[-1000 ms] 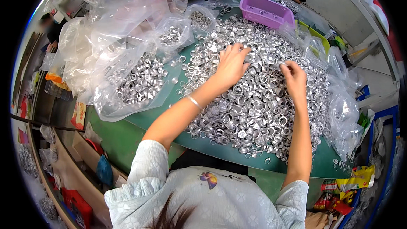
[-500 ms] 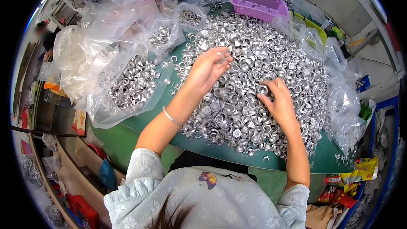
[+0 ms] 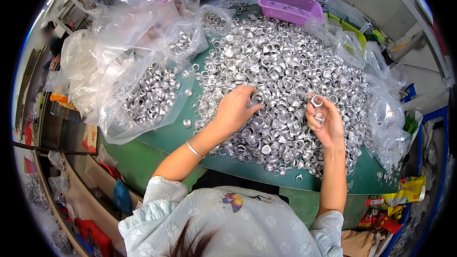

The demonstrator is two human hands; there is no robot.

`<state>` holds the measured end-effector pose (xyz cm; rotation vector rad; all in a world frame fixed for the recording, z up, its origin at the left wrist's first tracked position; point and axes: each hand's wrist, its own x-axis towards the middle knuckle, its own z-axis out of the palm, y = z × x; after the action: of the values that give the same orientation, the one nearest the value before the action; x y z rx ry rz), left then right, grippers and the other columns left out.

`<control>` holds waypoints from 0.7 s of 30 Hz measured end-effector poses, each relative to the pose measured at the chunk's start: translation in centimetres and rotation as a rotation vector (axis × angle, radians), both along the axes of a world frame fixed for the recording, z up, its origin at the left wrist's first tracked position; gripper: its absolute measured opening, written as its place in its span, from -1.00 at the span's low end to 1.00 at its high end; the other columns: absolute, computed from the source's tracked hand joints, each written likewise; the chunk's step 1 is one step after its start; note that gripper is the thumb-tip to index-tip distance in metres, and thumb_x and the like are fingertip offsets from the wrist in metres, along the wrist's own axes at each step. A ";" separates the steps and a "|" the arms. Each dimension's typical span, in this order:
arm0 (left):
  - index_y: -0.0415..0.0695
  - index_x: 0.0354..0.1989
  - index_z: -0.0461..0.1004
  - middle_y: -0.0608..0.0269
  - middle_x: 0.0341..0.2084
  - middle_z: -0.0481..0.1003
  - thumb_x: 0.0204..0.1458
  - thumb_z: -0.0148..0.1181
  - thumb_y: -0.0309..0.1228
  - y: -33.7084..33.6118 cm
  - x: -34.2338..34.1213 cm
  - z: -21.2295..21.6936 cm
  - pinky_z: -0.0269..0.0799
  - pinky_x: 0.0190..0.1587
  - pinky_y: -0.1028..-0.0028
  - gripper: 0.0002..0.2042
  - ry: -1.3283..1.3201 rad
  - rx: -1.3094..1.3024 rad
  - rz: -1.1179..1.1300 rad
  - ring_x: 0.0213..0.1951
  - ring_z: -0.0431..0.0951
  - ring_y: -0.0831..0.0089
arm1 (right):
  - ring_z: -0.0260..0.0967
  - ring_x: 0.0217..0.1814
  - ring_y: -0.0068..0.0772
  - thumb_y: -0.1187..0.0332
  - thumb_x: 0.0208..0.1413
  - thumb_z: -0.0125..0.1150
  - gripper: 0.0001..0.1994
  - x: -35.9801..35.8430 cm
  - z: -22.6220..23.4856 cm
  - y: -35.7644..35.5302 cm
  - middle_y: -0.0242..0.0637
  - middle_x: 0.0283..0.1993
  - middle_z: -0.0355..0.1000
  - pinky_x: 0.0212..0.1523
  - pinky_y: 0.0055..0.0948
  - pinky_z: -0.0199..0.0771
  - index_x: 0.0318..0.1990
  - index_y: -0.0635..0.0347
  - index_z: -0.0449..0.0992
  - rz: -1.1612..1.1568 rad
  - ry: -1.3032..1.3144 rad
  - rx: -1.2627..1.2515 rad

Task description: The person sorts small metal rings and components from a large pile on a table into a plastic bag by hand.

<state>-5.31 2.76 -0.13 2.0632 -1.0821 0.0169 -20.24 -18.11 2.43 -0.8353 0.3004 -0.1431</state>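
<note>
Silver metal rings, too many to count, lie heaped on the green surface beneath both hands. The left hand rests loosely curled on the heap, apparently grasping nothing. The right hand, palm up, pinches two rings just above it.

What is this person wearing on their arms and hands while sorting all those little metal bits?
Both hands are bare, no gloves: left hand, right hand. The forearms are bare too. A thin silver-coloured bracelet sits on the left wrist. The sleeves are short and loose, pale blue-white cloth with a faint flower print, ending above the elbows. No rings or watch can be made out.
</note>
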 end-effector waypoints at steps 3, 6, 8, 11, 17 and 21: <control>-0.20 -0.29 0.40 0.13 -0.52 0.38 -0.16 0.30 -0.35 -0.2 -0.2 0.6 0.36 -0.44 0.30 -0.71 0.008 -0.020 0.024 -0.50 0.43 0.21 | 0.04 -0.69 -0.65 0.23 0.22 -0.30 -0.63 -0.3 0.0 0.7 -0.29 -0.48 0.25 -0.75 -0.71 -0.01 -0.06 0.37 0.31 0.048 -0.006 -0.045; -0.20 -0.27 0.43 0.11 -0.52 0.38 -0.10 0.21 -0.47 -0.2 -0.4 0.5 0.36 -0.44 0.28 -0.80 0.025 -0.021 0.047 -0.48 0.45 0.17 | 0.03 -0.72 -0.66 0.22 0.22 -0.24 -0.69 -0.5 0.2 1.3 -0.32 -0.53 0.25 -0.76 -0.71 -0.04 -0.24 0.30 0.36 0.062 -0.009 -0.020; -0.21 -0.25 0.45 0.10 -0.50 0.39 -0.06 0.12 -0.59 -0.2 -0.2 -0.8 0.35 -0.44 0.31 -0.83 -0.095 -0.164 0.032 -0.45 0.47 0.16 | 0.03 -0.73 -0.67 0.25 0.21 -0.18 -0.73 -0.6 -0.3 0.6 -0.34 -0.57 0.25 -0.78 -0.71 -0.05 -0.36 0.25 0.37 -0.014 -0.040 -0.088; -0.19 -0.21 0.44 0.09 -0.41 0.39 -0.05 -0.03 -0.70 0.0 -0.7 0.0 0.35 -0.41 0.26 -0.76 -0.059 -0.070 0.022 -0.41 0.47 0.09 | 0.16 -0.71 -0.63 0.31 0.19 -0.07 -0.73 0.0 0.4 -0.8 -0.35 -0.60 0.30 -0.76 -0.62 0.10 -0.50 0.25 0.39 -0.144 -0.017 -0.420; -0.17 -0.17 0.40 0.07 -0.33 0.34 -0.07 -0.08 -0.74 -0.6 -1.0 0.4 0.34 -0.39 0.24 -0.70 -0.031 -0.041 0.016 -0.38 0.44 0.03 | 0.41 -0.48 -0.18 0.42 0.03 0.09 -0.91 4.2 1.8 0.9 -0.26 -0.50 0.39 -0.50 -0.23 0.36 -0.38 0.20 0.51 -0.399 0.208 -2.085; -0.16 -0.16 0.40 0.16 -0.23 0.35 -0.22 -0.08 -0.78 0.0 -1.1 0.7 0.34 -0.45 0.19 -0.60 -0.065 -0.096 0.017 -0.49 0.44 0.05 | 0.39 -0.50 -0.16 0.45 -0.04 0.13 -0.95 5.2 -0.4 -0.9 -0.25 -0.50 0.37 -0.54 -0.27 0.35 -0.41 0.13 0.50 -0.318 0.116 -2.216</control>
<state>-6.42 2.79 0.53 1.9975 -1.0824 0.1428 -15.00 -19.05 1.99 -2.9898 0.2960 -0.7946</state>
